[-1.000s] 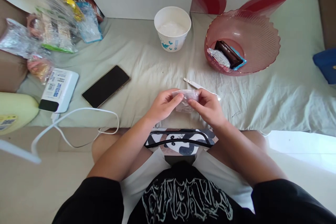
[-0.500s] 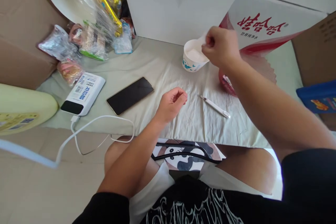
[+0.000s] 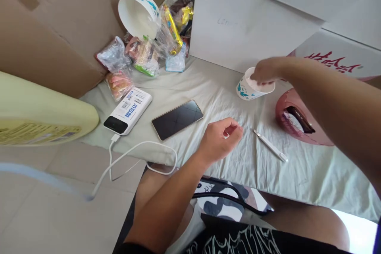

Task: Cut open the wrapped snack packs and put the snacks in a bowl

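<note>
My right hand [image 3: 264, 73] reaches out over the mouth of a white paper cup [image 3: 245, 91] with blue print, fingers pointing down into it; the hand is blurred and I cannot make out anything in it. My left hand [image 3: 222, 138] rests on the pale cloth [image 3: 214, 95] with its fingers curled in toward the thumb and nothing visible inside. A thin white pen-like tool [image 3: 270, 145] lies on the cloth just right of my left hand. A black phone [image 3: 177, 119] lies to its left.
A pink ribbed bowl [image 3: 282, 116] with a dark wrapped bar [image 3: 299, 119] sits right of the cup. A white power bank [image 3: 127, 110] trails a cable [image 3: 133, 151]. Snack packets [image 3: 139, 55], a tipped white bowl [image 3: 138, 16], a white box [image 3: 247, 27] and cardboard [image 3: 44, 47] stand behind.
Both hands held a clear wrapper together; my right hand carried it to the cup and now dips over its mouth. My left hand stayed on the cloth. The view swung left.
</note>
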Demonstrator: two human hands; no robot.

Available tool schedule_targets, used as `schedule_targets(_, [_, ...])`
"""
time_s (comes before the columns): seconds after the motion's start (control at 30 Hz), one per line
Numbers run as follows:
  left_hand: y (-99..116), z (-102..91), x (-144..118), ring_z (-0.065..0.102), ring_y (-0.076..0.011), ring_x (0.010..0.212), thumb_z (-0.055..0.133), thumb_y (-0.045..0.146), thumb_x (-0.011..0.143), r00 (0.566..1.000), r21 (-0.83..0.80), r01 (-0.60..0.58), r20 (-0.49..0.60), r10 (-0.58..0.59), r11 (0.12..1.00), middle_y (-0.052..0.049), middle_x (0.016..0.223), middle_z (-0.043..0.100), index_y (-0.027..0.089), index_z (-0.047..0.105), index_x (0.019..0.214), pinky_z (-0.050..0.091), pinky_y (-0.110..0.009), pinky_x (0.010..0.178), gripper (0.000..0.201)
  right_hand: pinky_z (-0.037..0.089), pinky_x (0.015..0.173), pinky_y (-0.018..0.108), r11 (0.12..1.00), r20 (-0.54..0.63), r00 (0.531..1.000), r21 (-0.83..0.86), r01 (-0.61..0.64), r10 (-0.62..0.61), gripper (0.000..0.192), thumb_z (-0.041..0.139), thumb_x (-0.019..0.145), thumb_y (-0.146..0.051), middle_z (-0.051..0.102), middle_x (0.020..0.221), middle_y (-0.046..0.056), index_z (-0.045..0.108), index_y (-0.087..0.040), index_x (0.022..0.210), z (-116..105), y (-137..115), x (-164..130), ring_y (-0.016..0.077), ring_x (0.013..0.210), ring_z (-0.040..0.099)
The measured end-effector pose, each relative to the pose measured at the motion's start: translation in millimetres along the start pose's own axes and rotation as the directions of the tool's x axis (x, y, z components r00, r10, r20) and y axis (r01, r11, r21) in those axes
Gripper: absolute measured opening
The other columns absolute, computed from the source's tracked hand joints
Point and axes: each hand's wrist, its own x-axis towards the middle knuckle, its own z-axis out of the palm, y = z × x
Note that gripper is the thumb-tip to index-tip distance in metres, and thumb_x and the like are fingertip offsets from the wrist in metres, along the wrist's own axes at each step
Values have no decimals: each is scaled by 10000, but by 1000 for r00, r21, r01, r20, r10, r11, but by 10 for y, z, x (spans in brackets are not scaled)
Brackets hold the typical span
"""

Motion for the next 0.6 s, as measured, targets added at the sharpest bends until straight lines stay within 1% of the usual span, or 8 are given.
schedule_targets(0.07, [10,-23,-12,526,-132,712,579,410,870,1000,5,-4,-12,4,1000,15,707,611,207,597,748,441,-286,743,238,492,1059,572,999,-65,997,-39,30,-32,221,661,812,-68,706,941,117,581,-172,634,9,-308,-77,333,1174,646])
schedule_targets(0.1, [7,-30,-14,525,-131,706,578,409,868,1000,15,-6,-17,6,1000,17,703,605,207,594,743,438,-284,734,238,509,1048,549,996,-78,993,-11,87,-87,150,606,866,-111,693,895,85,624,-188,739,87,-484,-104,299,1107,661])
schedule_targets(0.2, [-24,-41,-7,534,-130,702,586,387,863,1000,60,-1,-30,3,998,19,703,601,206,580,727,436,-281,726,226,581,900,411,945,24,966,218,246,-257,257,571,894,-128,681,890,27,657,-205,1124,558,-1036,-55,200,879,666])
schedule_targets(0.27, [-53,-54,-3,548,-130,707,587,348,858,999,78,14,-43,-11,997,21,715,610,204,584,738,431,-281,722,187,588,781,364,900,65,979,411,148,-191,450,637,872,-153,667,985,38,556,-222,1309,923,-1363,102,185,846,638])
schedule_targets(0.33, [-77,-87,-5,523,-127,680,560,305,861,995,70,40,-95,-34,997,29,697,587,206,569,741,401,-280,676,156,573,686,348,842,64,998,538,-51,19,448,709,850,-194,641,1050,76,536,-191,1264,1201,-1613,302,195,854,631])
schedule_targets(0.4, [-85,-138,-7,472,-123,646,526,274,864,983,31,65,-172,-59,997,39,659,534,211,532,715,354,-280,632,162,556,661,344,788,77,993,604,-117,89,337,753,840,-222,629,1021,78,564,-189,1118,1354,-1772,469,194,848,624])
schedule_targets(0.5, [-59,-207,-2,440,-121,639,513,249,849,972,-65,74,-218,-86,995,41,626,479,211,490,666,338,-285,637,188,537,672,337,763,115,992,637,-110,47,170,717,877,-218,600,850,19,556,-209,931,1429,-1875,594,157,767,596])
schedule_targets(0.6, [-12,-222,15,449,-124,650,506,222,827,968,-145,87,-221,-118,986,36,615,461,210,478,647,350,-288,659,183,537,686,327,767,162,987,633,-103,-1,154,668,915,-219,538,722,-26,529,-203,853,1477,-1906,645,115,692,564])
